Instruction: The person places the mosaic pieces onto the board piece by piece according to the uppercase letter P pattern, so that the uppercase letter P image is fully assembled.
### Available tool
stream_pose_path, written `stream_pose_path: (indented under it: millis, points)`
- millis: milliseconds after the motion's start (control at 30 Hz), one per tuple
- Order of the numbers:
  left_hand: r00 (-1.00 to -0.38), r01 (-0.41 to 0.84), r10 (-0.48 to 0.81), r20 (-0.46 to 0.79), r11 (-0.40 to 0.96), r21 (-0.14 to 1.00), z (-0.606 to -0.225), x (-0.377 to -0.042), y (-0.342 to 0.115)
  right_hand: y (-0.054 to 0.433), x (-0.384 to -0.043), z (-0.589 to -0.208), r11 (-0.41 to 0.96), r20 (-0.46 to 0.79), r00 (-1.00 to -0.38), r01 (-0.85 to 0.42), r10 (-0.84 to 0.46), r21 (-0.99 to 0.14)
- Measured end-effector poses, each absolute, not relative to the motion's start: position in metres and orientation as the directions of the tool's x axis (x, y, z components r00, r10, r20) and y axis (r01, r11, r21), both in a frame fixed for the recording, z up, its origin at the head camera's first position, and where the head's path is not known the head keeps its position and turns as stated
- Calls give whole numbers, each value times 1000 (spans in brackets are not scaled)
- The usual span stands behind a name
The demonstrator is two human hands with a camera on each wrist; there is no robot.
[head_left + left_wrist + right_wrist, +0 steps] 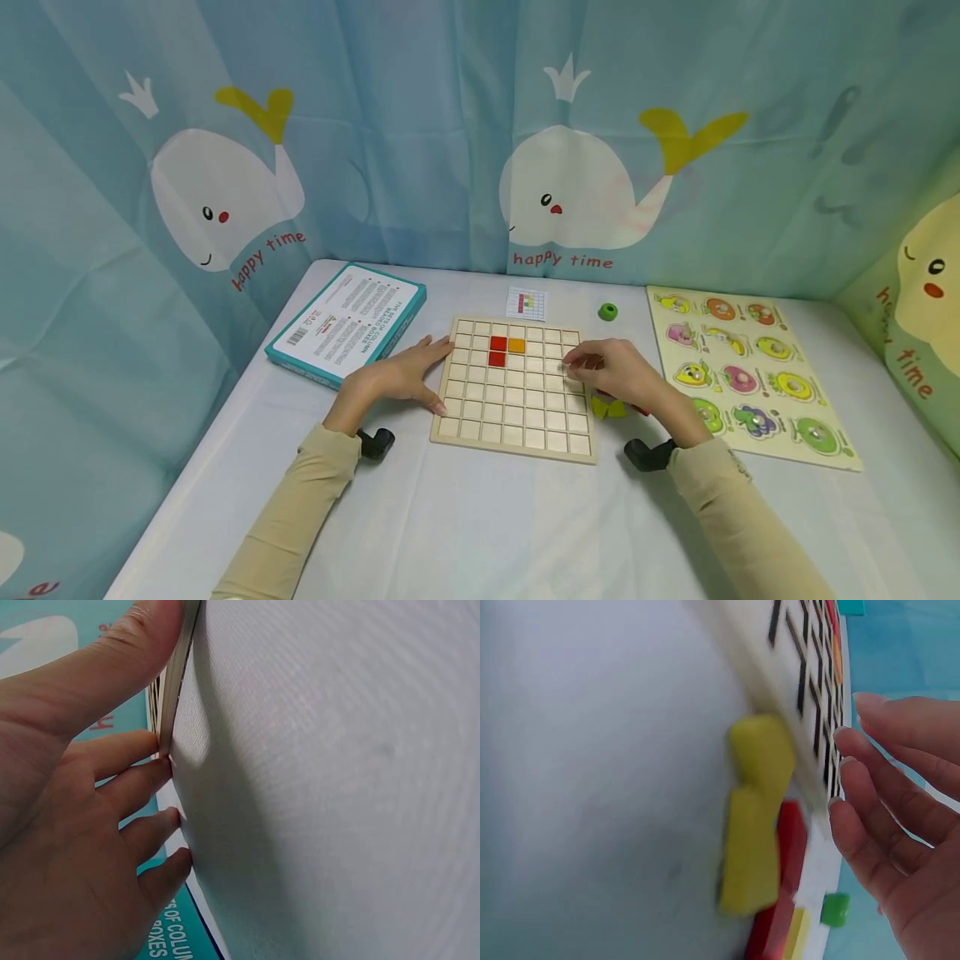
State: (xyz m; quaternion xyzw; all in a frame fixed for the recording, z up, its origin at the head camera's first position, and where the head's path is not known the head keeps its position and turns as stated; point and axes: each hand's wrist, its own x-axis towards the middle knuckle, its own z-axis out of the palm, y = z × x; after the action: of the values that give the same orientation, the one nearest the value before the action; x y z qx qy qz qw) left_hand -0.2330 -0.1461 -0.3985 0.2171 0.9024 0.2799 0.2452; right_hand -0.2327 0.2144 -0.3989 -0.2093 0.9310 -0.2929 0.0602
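A wooden grid board (pixel 510 433) lies on the table with two red squares (pixel 497 359) and one orange square (pixel 517 346) in its upper cells. At its left edge is my left hand (pixel 401 375), fingers spread and fairly straight, thumb and fingertips right at the wooden side. My right hand (pixel 613 367) hovers over the board's right edge; its fingers are loosely bent, and nothing shows between them in the right wrist view. Below that hand, beside the board, lie yellow blocks (pixel 750 847) and red blocks (pixel 791 840), partly hidden by the hand in the head view.
Behind the board lies a small card (pixel 527 304) with a coloured grid pattern, and a green bead (pixel 608 312) sits to its right. A teal and white box (pixel 348 321) lies at the left. A fruit puzzle board (pixel 750 375) covers the right side, with a curtain (pixel 450 167) behind.
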Motion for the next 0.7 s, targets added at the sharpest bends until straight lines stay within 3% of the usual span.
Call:
stream_pose_path:
  millis: [700]
  points:
    - [-787, 265, 525, -324, 762, 591, -399, -233, -145, 260, -219, -402, 789, -57, -940, -249, -337, -562]
